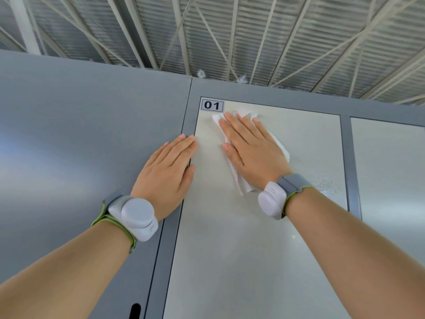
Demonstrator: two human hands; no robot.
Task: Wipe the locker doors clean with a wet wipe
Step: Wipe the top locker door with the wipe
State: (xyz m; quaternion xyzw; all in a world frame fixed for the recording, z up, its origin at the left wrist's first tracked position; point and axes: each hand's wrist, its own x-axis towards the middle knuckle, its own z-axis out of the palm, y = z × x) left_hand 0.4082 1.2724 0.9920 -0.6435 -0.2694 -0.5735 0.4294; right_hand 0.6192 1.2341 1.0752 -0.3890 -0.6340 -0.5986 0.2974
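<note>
**Locker door 01: wipe pressed flat near the upper left corner**

Right hand (253, 153) lies palm-down on the pale locker door (253, 249), fingers straight and slightly spread, none curled; it presses a white wipe (240, 180) against the door rather than gripping it. The wipe is crumpled and sits wholly under this hand; its edges show past the fingertips, along the outer side of the palm and below the heel of the hand. It lies in the upper left part of the door, just below and to the right of the label (212, 105) reading "01".

Left hand (169, 171) is also flat with fingers straight and together, holding nothing; the palm rests on the grey panel (69, 134) to the left, and the fingers cross the grey frame (174, 226), their tips touching the door's left edge. The two hands are near each other but apart.

A patch of droplets (326, 183) shows on the door near its right edge, beside the right wrist. A neighbouring door (391, 180) stands to the right, beyond a strip of frame. Each wrist carries a grey band with a white unit (138, 217). A dark slot (135, 311) shows at the bottom edge, in the left panel. A ribbed ceiling (230, 31) with crossed struts fills the top of the view
</note>
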